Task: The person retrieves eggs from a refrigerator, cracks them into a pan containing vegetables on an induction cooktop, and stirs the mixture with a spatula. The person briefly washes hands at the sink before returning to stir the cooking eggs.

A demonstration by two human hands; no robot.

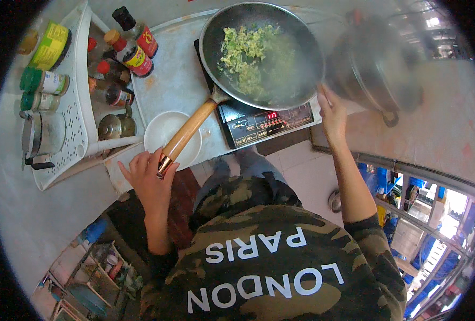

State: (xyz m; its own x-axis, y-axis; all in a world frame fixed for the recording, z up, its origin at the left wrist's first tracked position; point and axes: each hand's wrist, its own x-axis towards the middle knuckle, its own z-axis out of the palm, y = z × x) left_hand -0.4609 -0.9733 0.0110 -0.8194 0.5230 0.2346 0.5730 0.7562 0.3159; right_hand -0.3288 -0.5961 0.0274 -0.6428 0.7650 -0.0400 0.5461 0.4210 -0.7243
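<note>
A dark wok (301, 44) rests on a black induction cooker (241, 124) whose display is lit. Chopped greens mixed with what looks like egg (245, 52) lie in the wok, partly veiled by steam. My left hand (151, 172) has its thumb and a finger around the metal-capped end of the wok's wooden handle (189, 128). My right hand (332, 114) is closed at the wok's lower right rim, around the end of a wooden handle; the rest of that utensil is hidden by steam. Under the wok's handle stands a white bowl (173, 120).
At the left, a white plastic rack (83, 80) bears spice jars (54, 83) and a glass jar (52, 132). Sauce bottles (135, 62) stand beside it. A large lidded metal pot (370, 76) sits right of the wok, blurred by steam.
</note>
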